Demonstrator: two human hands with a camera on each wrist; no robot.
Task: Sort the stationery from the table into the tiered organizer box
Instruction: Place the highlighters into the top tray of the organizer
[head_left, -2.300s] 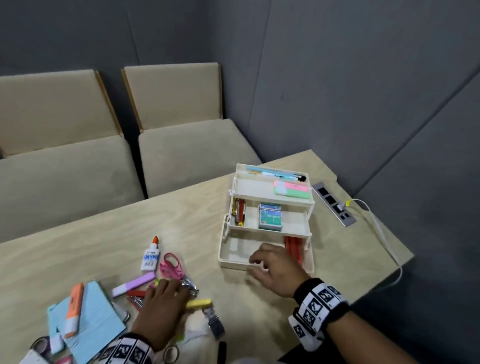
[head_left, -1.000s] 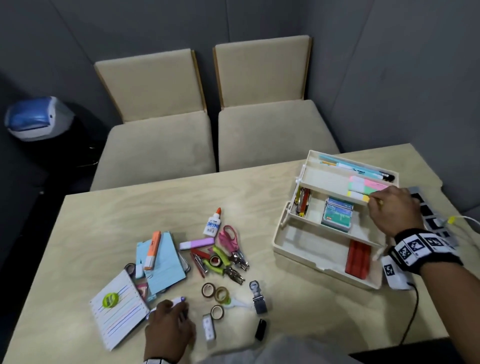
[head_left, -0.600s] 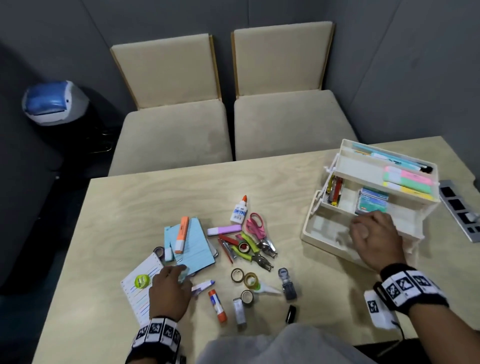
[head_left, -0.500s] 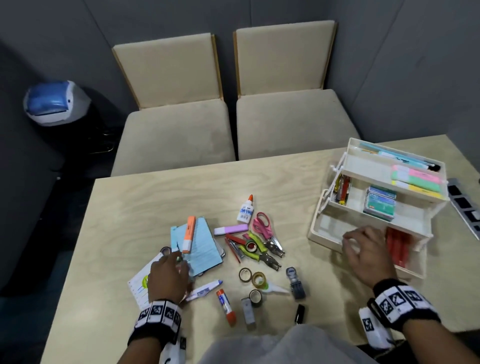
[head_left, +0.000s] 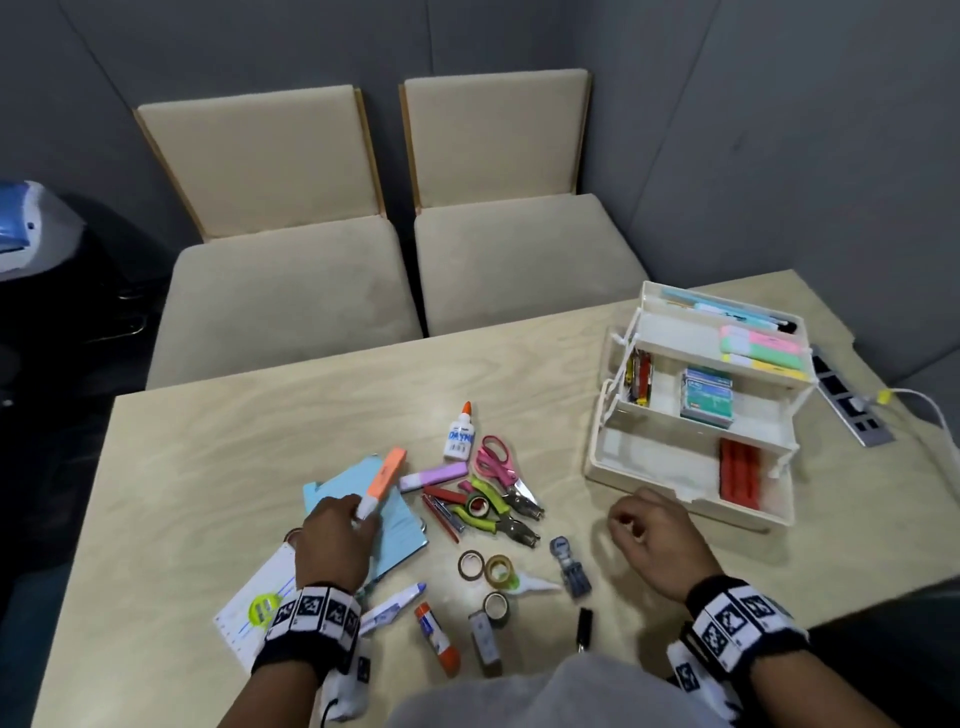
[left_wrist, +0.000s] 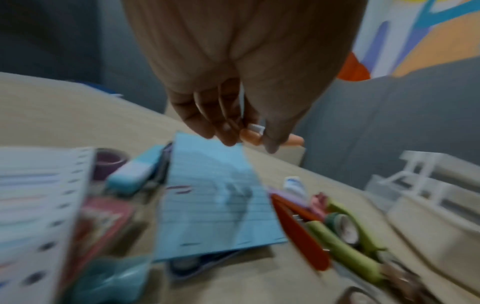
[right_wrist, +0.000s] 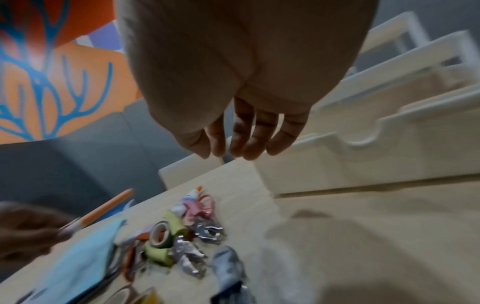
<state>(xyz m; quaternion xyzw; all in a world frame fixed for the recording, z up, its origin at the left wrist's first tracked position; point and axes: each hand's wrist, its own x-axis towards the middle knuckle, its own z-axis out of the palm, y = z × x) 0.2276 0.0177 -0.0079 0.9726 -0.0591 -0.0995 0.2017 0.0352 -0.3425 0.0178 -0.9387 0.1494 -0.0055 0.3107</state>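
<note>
Left hand (head_left: 332, 540) pinches the white end of an orange highlighter (head_left: 383, 480), thumb and fingers (left_wrist: 207, 121) curled round it; the highlighter is tilted, its orange end pointing toward the far edge of the bench (head_left: 208, 457), over a blue lined notepad (head_left: 387, 530). Right hand (head_left: 657, 545) holds nothing, fingers (right_wrist: 255, 139) loosely curled, above the bench just in front of the tiered organizer box (head_left: 691, 483). Box sits open near the far right corner: top tier has pens (head_left: 727, 312) and pink, green and yellow highlighters (head_left: 763, 348), middle tier a box of staples (head_left: 707, 404) and some red and yellow items (head_left: 639, 375) too small to name, bottom tier a red pack (head_left: 742, 475) on its right side. Loose stationery lies mid-bench between the hands: glue bottle (head_left: 461, 432), purple highlighter (head_left: 434, 475), pink scissors (head_left: 496, 465), green-handled hole punches (head_left: 491, 512) with a tape roll (head_left: 478, 506) among them, red stapler remover (head_left: 444, 506). Nearer the front edge: three tape rolls (head_left: 485, 571), stamp (head_left: 569, 566), glue stick (head_left: 436, 639), correction tape (head_left: 392, 608), small black item (head_left: 583, 626). White ruled pad (head_left: 249, 608) with a green sticker lies under the left wrist. Power strip (head_left: 847, 400) near the right edge beyond the box. Wrist views blurred.
</note>
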